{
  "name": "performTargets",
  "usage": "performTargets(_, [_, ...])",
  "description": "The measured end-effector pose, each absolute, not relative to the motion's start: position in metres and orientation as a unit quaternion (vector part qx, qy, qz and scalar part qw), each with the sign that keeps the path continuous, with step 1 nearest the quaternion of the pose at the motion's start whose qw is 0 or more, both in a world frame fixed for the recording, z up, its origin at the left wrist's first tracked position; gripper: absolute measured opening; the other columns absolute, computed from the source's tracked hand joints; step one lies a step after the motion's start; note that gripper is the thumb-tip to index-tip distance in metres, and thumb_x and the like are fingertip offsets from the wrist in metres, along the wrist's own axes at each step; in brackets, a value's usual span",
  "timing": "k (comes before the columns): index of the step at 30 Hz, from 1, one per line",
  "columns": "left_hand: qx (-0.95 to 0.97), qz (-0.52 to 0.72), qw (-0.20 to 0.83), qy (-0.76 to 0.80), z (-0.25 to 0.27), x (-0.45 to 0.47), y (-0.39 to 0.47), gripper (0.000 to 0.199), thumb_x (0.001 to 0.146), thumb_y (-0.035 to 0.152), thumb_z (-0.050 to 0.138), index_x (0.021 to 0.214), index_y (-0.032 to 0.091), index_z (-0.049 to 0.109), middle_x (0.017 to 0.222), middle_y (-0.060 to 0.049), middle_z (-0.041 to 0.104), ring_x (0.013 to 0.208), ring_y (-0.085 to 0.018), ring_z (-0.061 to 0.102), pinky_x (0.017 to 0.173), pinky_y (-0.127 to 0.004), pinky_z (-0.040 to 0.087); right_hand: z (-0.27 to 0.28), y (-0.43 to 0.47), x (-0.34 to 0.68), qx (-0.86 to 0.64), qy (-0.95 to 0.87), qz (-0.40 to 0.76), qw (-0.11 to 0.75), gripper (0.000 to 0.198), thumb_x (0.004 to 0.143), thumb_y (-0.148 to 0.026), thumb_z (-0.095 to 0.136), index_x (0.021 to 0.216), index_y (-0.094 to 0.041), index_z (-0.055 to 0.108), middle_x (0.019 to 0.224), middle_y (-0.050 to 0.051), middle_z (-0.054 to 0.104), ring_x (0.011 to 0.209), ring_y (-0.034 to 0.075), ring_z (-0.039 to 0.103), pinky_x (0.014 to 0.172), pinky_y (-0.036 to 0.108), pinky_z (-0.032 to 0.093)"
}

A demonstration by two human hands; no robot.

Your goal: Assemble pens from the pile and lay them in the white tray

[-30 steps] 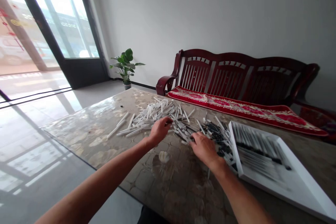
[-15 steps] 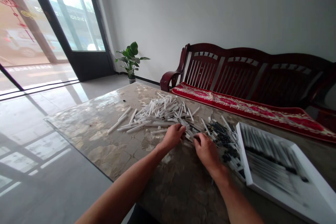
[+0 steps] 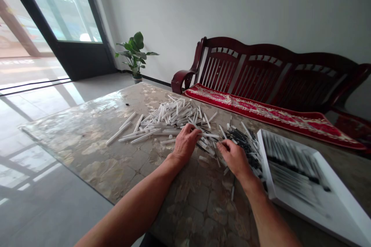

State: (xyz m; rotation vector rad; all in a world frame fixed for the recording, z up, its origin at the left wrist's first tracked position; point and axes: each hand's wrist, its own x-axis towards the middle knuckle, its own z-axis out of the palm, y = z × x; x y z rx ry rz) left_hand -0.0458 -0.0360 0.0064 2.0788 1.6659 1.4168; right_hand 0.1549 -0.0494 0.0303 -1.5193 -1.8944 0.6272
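Both hands (image 3: 185,144) (image 3: 235,157) drew nearer, fingers pinching thin white tubes (image 3: 171,117).

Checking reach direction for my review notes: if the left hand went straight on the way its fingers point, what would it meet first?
Probably the pile of white tubes just beyond the left hand; its fingertips already touch nearby pieces.

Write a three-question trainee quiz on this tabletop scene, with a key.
1. True or false: the white tray lies on the person's right side.
2. What lies scattered by the left hand: A) white tubes B) coins C) cups
3. Which piece of furniture stands beyond the table?

Key: 1 true. 2 A. 3 The wooden bench with a red cushion; the right hand works near the dark parts.
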Motion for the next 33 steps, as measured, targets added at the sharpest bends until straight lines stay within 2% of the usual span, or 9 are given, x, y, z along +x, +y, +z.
performTargets(3, [0.628,0.534,0.114,0.554,0.007,-0.043,-0.034,0.009,0.085,0.024,0.062,0.086,0.023,0.071,0.089,-0.004,0.060,0.084,-0.019,0.057,0.081,-0.029,0.046,0.036,-0.052,0.158,-0.627,-0.753,0.103,0.173,0.029,0.084,-0.048,0.057,0.079,-0.021,0.064,0.079,0.007,0.072,0.078,0.022,0.067,0.067,0.028,0.044])
performTargets(6, [0.546,0.608,0.234,0.527,0.006,-0.036,-0.031,0.012,0.085,0.029,0.060,0.085,0.021,0.068,0.080,-0.002,0.062,0.076,-0.016,0.057,0.073,-0.027,0.048,0.036,-0.058,0.152,-0.640,-0.766,0.036,0.053,0.023,0.084,-0.043,0.059,0.081,-0.020,0.064,0.088,0.010,0.073,0.082,0.024,0.069,0.067,0.029,0.044])
performTargets(10, [0.402,0.659,0.448,0.451,0.006,-0.026,-0.029,0.025,0.082,0.043,0.061,0.086,0.019,0.064,0.070,0.000,0.063,0.065,-0.014,0.060,0.058,-0.023,0.048,0.036,-0.061,0.146,-0.641,-0.768,0.008,-0.002,0.014,0.087,-0.029,0.054,0.085,-0.020,0.064,0.094,0.012,0.073,0.085,0.025,0.070,0.068,0.030,0.045])
performTargets(13, [0.286,0.664,0.566,0.396,0.007,-0.023,-0.027,0.032,0.075,0.047,0.070,0.084,0.018,0.060,0.077,-0.001,0.067,0.066,-0.014,0.066,0.059,-0.023,0.053,0.038,-0.061,0.147,-0.641,-0.767,-0.004,-0.024,0.014,0.088,-0.023,0.051,0.086,-0.018,0.064,0.093,0.011,0.073,0.087,0.024,0.070,0.068,0.029,0.045])
performTargets(18, [0.221,0.655,0.624,0.364,0.008,-0.026,-0.025,0.029,0.076,0.039,0.074,0.085,0.017,0.059,0.079,-0.003,0.070,0.067,-0.014,0.071,0.061,-0.024,0.057,0.036,-0.062,0.149,-0.633,-0.774,-0.028,-0.019,0.016,0.090,-0.025,0.051,0.097,-0.016,0.062,0.099,0.013,0.072,0.088,0.025,0.070,0.067,0.029,0.045])
performTargets(23, [0.190,0.648,0.647,0.356,0.006,-0.029,-0.022,0.024,0.080,0.033,0.074,0.084,0.016,0.058,0.081,-0.005,0.071,0.070,-0.015,0.072,0.064,-0.025,0.060,0.033,-0.061,0.149,-0.645,-0.763,-0.030,-0.009,0.013,0.090,-0.020,0.048,0.091,-0.018,0.062,0.096,0.009,0.073,0.084,0.023,0.071,0.064,0.028,0.043])
performTargets(26, [0.161,0.645,0.659,0.352,0.006,-0.030,-0.020,0.023,0.081,0.032,0.073,0.085,0.016,0.057,0.080,-0.006,0.071,0.071,-0.017,0.073,0.068,-0.029,0.062,0.031,-0.058,0.150,-0.655,-0.751,-0.058,0.050,0.012,0.091,-0.023,0.048,0.090,-0.020,0.059,0.096,0.008,0.072,0.085,0.021,0.069,0.063,0.026,0.041])
performTargets(30, [0.136,0.654,0.660,0.344,0.006,-0.032,-0.019,0.021,0.082,0.029,0.072,0.082,0.015,0.056,0.076,-0.005,0.070,0.075,-0.019,0.074,0.073,-0.032,0.062,0.023,-0.053,0.153,-0.624,-0.763,-0.052,0.159,0.013,0.094,-0.023,0.046,0.100,-0.021,0.057,0.097,0.007,0.072,0.087,0.020,0.068,0.066,0.026,0.041])
performTargets(33, [0.122,0.658,0.662,0.338,0.006,-0.033,-0.019,0.017,0.084,0.026,0.069,0.082,0.015,0.056,0.077,-0.005,0.070,0.077,-0.019,0.074,0.076,-0.035,0.062,0.017,-0.052,0.153,-0.595,-0.782,-0.027,0.186,0.011,0.094,-0.022,0.046,0.097,-0.021,0.057,0.094,0.007,0.071,0.083,0.019,0.067,0.068,0.026,0.041])
